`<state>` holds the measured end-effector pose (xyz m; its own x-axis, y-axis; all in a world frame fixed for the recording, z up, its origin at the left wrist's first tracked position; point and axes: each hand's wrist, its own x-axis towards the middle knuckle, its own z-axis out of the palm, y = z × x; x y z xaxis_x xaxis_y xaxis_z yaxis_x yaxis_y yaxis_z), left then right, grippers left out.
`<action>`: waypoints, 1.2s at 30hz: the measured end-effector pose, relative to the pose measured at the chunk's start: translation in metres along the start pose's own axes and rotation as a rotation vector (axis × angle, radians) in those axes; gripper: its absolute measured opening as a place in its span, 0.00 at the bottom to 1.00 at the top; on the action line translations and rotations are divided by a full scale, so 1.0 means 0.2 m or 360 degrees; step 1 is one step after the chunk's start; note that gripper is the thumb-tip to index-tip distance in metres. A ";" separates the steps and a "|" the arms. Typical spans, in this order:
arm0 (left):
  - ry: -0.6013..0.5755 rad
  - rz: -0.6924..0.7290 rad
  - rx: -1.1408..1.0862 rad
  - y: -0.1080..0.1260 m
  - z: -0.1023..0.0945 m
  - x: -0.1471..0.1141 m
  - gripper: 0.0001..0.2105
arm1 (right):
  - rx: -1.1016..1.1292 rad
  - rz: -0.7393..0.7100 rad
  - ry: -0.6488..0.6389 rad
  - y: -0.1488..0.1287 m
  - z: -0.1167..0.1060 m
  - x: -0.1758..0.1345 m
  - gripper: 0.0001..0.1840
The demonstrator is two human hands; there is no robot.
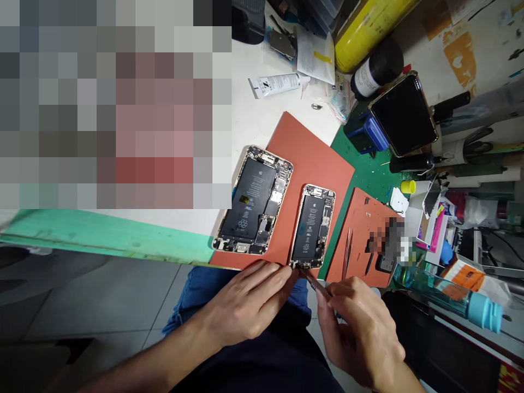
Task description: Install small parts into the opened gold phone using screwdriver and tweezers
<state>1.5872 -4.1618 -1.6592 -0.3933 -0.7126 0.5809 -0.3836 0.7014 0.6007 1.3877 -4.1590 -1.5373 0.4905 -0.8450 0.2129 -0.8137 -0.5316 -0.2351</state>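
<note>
Two opened phones lie on a red mat (311, 153), their black batteries and boards exposed. The larger phone (254, 199) is on the left, the smaller phone (313, 226) on the right. My left hand (249, 297) rests at the table's near edge, fingertips touching the smaller phone's bottom left corner. My right hand (360, 327) grips tweezers (313, 281), whose tip meets the bottom edge of the smaller phone.
A second small red mat (360, 234) to the right carries tweezers and small parts. Behind it are a tilted dark screen (403, 114), a black bottle (376, 68), a yellow cylinder (368, 27), a white tube (278, 84) and a clear bottle with blue cap (450, 297).
</note>
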 end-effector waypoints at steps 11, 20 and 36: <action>0.0044 -0.0133 -0.0109 0.02 0.02 -0.01 0.15 | 0.0025 0.0059 0.0215 -0.06 0.05 0.00 0.13; 0.0059 -0.0194 -0.0164 0.03 0.05 -0.05 0.16 | 0.0069 0.0118 0.0237 -0.08 0.05 0.01 0.12; 0.0046 -0.0169 -0.0120 0.03 0.07 -0.09 0.19 | 0.0052 0.0187 0.0340 -0.08 0.08 -0.01 0.12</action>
<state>1.5808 -4.1441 -1.6732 -0.3292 -0.7836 0.5268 -0.3576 0.6198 0.6985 1.4058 -4.1499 -1.5489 0.3132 -0.8716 0.3771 -0.8491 -0.4349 -0.3000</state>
